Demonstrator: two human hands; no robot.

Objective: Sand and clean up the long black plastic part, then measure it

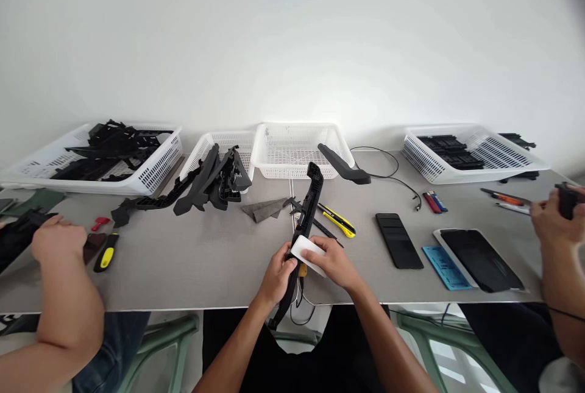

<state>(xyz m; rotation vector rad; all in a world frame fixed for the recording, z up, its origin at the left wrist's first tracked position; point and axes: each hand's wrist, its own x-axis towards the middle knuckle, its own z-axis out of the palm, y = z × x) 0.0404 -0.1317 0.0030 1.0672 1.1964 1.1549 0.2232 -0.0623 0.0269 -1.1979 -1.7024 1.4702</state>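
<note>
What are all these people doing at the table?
The person wearing the camera holds a long black plastic part in the left hand at the table's near edge. Their right hand presses a white pad against it. A co-worker's hand rests at the left beside a yellow-handled tool. Another co-worker's hand at the right grips something small and dark. White baskets holding black parts line the back.
</note>
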